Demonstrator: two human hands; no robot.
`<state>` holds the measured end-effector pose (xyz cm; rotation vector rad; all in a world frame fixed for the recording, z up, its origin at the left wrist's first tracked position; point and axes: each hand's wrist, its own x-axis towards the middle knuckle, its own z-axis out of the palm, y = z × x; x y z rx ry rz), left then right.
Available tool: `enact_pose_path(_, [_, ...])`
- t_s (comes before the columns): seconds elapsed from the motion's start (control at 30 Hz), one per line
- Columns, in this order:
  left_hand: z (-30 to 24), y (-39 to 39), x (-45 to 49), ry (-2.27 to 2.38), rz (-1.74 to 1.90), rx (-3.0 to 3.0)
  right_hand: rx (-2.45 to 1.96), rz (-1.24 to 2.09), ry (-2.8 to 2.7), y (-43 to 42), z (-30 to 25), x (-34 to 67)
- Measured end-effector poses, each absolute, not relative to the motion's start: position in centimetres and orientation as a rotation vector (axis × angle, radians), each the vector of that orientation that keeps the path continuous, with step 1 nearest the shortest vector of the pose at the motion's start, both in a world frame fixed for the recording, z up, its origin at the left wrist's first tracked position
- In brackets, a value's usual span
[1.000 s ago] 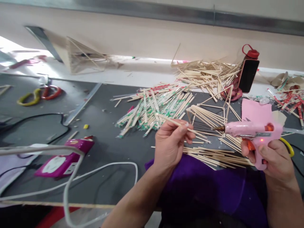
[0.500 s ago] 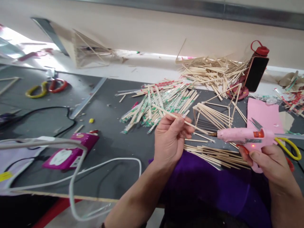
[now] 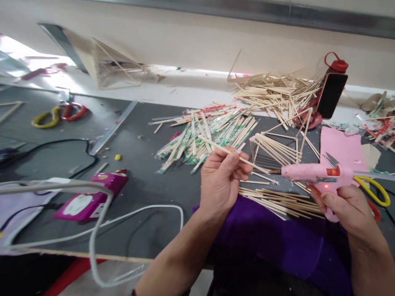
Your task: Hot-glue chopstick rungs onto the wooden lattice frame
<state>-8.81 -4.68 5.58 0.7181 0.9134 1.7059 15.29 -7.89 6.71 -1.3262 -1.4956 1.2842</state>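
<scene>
My left hand [image 3: 224,174] pinches a thin wooden chopstick [image 3: 212,143], which slants down to the right. In my right hand [image 3: 345,205] is a pink hot glue gun [image 3: 304,172] with a small lit red light. Its nozzle is at the chopstick's right end; whether they touch is hard to tell. Behind the nozzle stands a frame of glued sticks [image 3: 276,148]. A row of loose chopsticks [image 3: 277,201] lies between my hands, near the purple cloth on my lap.
Paper-wrapped chopsticks [image 3: 197,142] and a heap of bare sticks [image 3: 274,90] lie farther back. A phone [image 3: 332,95] leans on a red-capped bottle [image 3: 339,65]. Yellow-and-orange scissors [image 3: 375,191] lie behind the glue gun. At left are a magenta box [image 3: 89,197] and a white cable [image 3: 101,230].
The glue gun has shifted slightly left, bringing its nozzle closer to the chopstick's end. My left hand keeps nearly the same place and grip.
</scene>
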Motion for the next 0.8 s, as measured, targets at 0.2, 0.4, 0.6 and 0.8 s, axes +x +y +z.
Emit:
enact_pose_path(0.2, [5.5,-4.6,-9.1,0.923,1.738,0.719,-1.316,1.280,-1.529,-7.7,6.6,15.3])
enact_pose_path(0.4, [5.4,-4.4,-9.1,0.904,1.756,0.693,-1.320,1.283,-1.514,-7.8,6.5,15.3])
enact_pose_path(0.6, [5.5,-4.4,-9.0,0.905,1.735,0.666,-1.352,1.286,-1.524,-7.7,5.6,15.9])
enact_pose_path(0.8, [5.6,-4.4,-9.2,0.901,1.718,0.609,-1.345,1.284,-1.526,-7.4,4.7,16.2])
